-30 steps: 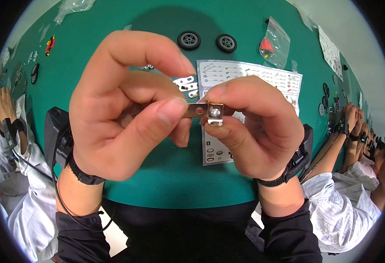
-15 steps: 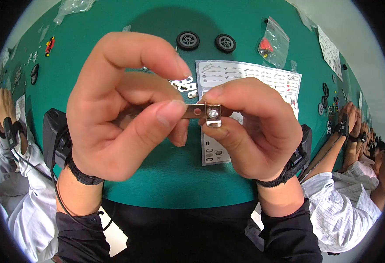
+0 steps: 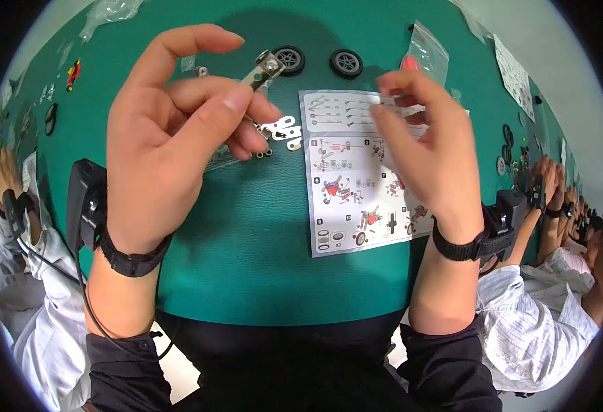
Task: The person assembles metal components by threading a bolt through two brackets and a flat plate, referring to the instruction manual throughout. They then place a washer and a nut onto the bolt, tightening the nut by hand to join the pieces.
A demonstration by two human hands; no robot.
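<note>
Between the thumb and fingers of my left hand (image 3: 178,130) is a small metal bracket (image 3: 265,69), its bent end with a screw pointing up and away. My right hand (image 3: 428,144) hangs over the instruction sheet (image 3: 356,237), thumb and fingers apart, holding nothing. Several flat metal strips with holes (image 3: 284,130) lie on the table just beyond my left fingertips, with small nuts (image 3: 265,154) near them. Part of the strips and a clear bag below my left hand is hidden by the fingers.
Two black wheels (image 3: 346,63) lie at the back of the green table (image 3: 246,275). A clear bag with a red part (image 3: 425,55) is at the back right. Co-workers' hands (image 3: 5,172) show at the far left and also along the right edge.
My right hand has let go of the bracket and moved right, its fingers opening. My left hand has turned the bracket upward, keeping hold of it.
</note>
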